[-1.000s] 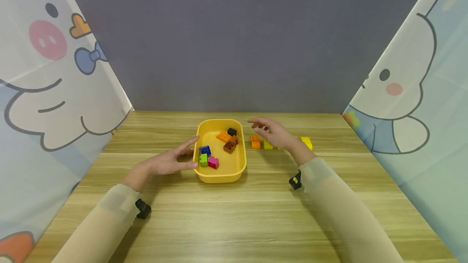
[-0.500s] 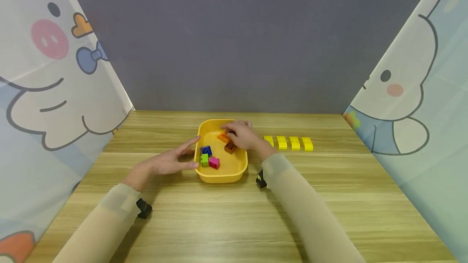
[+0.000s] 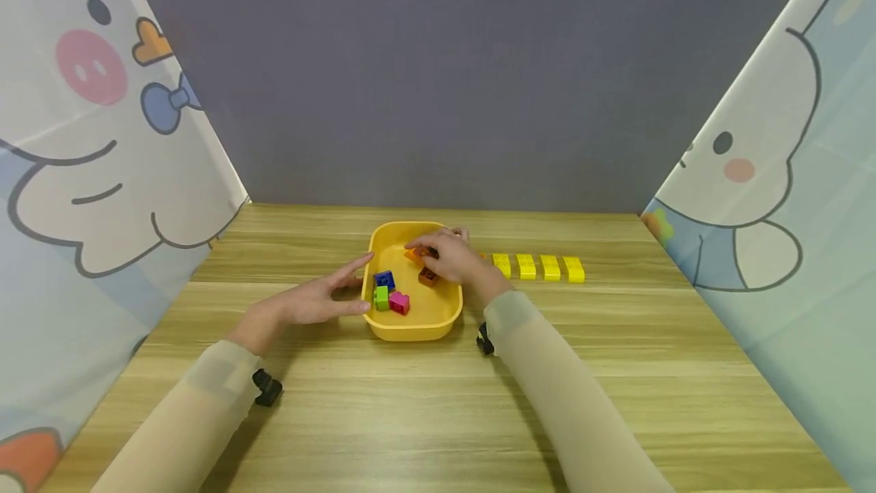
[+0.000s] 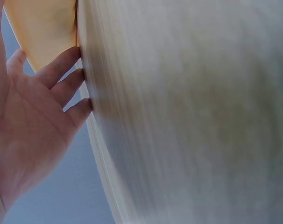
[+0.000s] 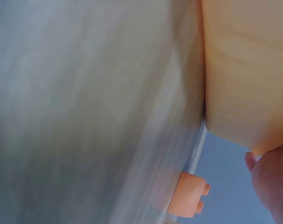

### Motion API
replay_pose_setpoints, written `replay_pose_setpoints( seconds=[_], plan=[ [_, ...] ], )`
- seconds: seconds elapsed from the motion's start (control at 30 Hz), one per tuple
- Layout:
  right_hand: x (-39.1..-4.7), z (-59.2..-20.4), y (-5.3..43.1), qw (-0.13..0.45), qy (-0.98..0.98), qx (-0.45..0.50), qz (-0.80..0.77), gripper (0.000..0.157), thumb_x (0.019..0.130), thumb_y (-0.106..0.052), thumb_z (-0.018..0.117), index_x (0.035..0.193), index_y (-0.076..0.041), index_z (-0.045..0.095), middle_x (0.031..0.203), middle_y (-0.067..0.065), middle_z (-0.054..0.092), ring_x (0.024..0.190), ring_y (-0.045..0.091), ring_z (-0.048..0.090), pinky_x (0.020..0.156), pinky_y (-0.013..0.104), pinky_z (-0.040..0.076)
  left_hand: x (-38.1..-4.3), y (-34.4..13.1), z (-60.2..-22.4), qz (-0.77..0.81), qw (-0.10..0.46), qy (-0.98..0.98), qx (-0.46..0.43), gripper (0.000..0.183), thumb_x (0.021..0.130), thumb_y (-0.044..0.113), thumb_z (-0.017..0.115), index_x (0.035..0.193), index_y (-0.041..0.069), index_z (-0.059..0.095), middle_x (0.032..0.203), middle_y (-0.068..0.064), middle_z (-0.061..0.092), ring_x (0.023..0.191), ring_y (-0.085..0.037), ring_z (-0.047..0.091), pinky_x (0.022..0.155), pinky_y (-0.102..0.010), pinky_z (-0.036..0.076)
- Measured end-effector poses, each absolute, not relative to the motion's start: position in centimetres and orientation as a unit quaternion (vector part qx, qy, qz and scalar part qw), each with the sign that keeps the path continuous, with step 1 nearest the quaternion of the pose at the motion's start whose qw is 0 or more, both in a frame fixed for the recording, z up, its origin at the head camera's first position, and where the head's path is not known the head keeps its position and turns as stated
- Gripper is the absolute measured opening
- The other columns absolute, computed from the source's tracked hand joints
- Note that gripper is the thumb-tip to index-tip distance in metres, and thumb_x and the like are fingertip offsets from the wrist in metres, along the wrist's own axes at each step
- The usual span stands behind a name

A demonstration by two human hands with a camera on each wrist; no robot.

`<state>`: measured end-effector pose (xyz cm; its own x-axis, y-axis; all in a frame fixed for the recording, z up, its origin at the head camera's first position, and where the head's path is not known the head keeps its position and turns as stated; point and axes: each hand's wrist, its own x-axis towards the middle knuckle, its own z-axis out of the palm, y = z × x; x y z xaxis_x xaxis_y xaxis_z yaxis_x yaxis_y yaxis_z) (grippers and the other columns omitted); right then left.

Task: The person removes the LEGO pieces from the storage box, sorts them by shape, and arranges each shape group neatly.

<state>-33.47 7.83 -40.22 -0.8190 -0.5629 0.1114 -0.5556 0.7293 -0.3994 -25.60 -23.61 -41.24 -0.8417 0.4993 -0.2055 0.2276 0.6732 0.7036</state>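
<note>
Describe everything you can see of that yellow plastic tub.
The yellow, rounded-rectangular, plastic-looking tub stands upright and open-topped on the wood-grain table. Inside lie blue, green, pink, orange and brown toy bricks. The left hand touches its left rim; the right hand reaches over its right rim, hiding part.

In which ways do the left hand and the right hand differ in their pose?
The left hand is outside the yellow bin, at its left rim, while the right hand reaches over the right rim into it. The left hand's fingers are spread and nearly straight; those of the right hand bend down near the orange block and the brown block. Both hands come from light sleeves.
</note>
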Motion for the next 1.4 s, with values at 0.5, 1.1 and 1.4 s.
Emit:
replay_pose_setpoints(
  seconds=[0.5, 1.1, 1.4],
  plan=[
    [-33.63, -40.11, 8.03, 0.025, 0.939, -0.289, -0.185, 0.039, 0.112, -0.022, 0.057, 0.148, -0.030, 0.070, 0.152, -0.001, 0.069, 0.148, 0.030, 0.044, 0.123, 0.058, 0.018, -25.72, -23.46, -40.88, 0.350, 0.193, 0.892, 0.211, 0.100, 0.103, 0.060, 0.071, 0.177, 0.043, 0.005, 0.174, -0.026, 0.038, 0.163, -0.053, 0.031, 0.128, -0.082, 0.019],
    [-33.69, -39.47, 7.78, 0.044, 0.940, -0.319, -0.113, 0.042, 0.103, -0.048, 0.076, 0.143, -0.036, 0.073, 0.136, -0.002, 0.068, 0.145, 0.030, 0.046, 0.128, 0.062, 0.016, -25.73, -23.35, -40.93, 0.339, 0.188, 0.898, 0.209, 0.100, 0.103, 0.062, 0.069, 0.176, 0.045, 0.003, 0.174, -0.027, 0.039, 0.162, -0.055, 0.034, 0.126, -0.083, 0.021],
    [-33.77, -39.33, 7.59, 0.061, 0.944, -0.316, -0.070, 0.058, 0.097, -0.062, 0.076, 0.150, -0.039, 0.068, 0.151, 0.000, 0.063, 0.150, 0.029, 0.040, 0.129, 0.064, 0.014, -25.73, -23.59, -41.09, 0.342, 0.189, 0.896, 0.211, 0.099, 0.104, 0.062, 0.068, 0.176, 0.047, 0.002, 0.175, -0.027, 0.037, 0.162, -0.054, 0.033, 0.126, -0.083, 0.021]
  ],
)
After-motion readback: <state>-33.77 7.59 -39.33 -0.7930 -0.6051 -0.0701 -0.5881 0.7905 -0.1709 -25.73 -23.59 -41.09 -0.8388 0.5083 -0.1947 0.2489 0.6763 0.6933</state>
